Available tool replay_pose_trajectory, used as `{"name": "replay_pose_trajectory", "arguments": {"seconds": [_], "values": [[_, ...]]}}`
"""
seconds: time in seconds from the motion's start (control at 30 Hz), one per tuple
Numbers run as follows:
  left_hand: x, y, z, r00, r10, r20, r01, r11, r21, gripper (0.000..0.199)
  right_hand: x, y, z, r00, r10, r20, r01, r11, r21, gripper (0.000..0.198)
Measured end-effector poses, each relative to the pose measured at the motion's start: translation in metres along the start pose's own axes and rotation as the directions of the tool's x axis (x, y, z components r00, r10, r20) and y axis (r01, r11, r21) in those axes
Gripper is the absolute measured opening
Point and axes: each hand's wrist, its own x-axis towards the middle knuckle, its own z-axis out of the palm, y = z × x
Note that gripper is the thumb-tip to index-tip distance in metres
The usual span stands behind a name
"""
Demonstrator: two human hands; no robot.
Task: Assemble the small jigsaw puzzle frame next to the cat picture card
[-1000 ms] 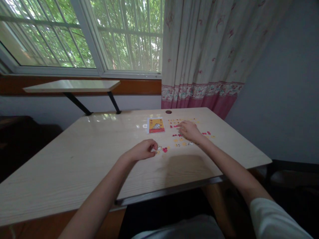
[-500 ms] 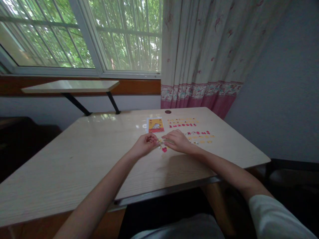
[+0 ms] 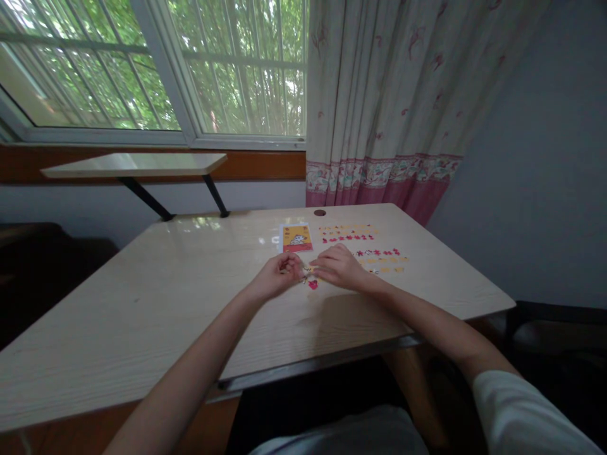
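My left hand (image 3: 281, 274) is closed in a pinch, its fingertips on the left side of a small cluster of black, white and yellow puzzle pieces (image 3: 307, 272). From the right, my right hand (image 3: 340, 268) reaches over to the same cluster, fingers pressed together on it. The fingers partly cover these pieces. A red puzzle piece (image 3: 313, 285) lies just below the fingertips, against the cluster. Behind my hands sits a picture card (image 3: 297, 238) with a spotted white animal on an orange and red ground.
Rows of red puzzle pieces (image 3: 348, 239) and yellow puzzle pieces (image 3: 384, 260) lie right of the card. The wooden table (image 3: 165, 303) has a raised shelf (image 3: 137, 165) at the back left and a round cable hole (image 3: 320, 213) at the back. A curtain (image 3: 374, 114) hangs behind.
My right hand has shifted slightly, and its fingers have closed together over the cluster. My left hand has barely moved; the card and rows are unchanged.
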Motion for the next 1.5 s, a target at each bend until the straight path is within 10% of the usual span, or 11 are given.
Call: {"name": "replay_pose_trajectory", "arguments": {"seconds": [0.27,0.6,1.13,1.5], "values": [[-0.003,-0.001,-0.021,0.995,0.087,0.039,-0.09,0.731,0.676,0.019,0.0,0.03,-0.027,0.951,0.179,-0.253,-0.201,0.978,-0.062,0.023],[-0.007,-0.001,-0.02,0.981,0.107,0.164,-0.195,0.597,0.778,0.022,-0.003,0.037,-0.032,0.944,0.187,-0.272,-0.211,0.976,-0.062,0.022],[-0.006,0.002,-0.019,0.972,0.11,0.21,-0.234,0.583,0.778,0.021,-0.01,0.038,-0.014,0.895,0.237,0.378,-0.296,0.949,0.107,0.018],[-0.006,0.002,-0.02,0.968,0.099,0.229,-0.245,0.551,0.798,0.022,-0.025,0.06,-0.069,0.741,0.334,0.583,-0.532,0.821,0.206,0.028]]}}
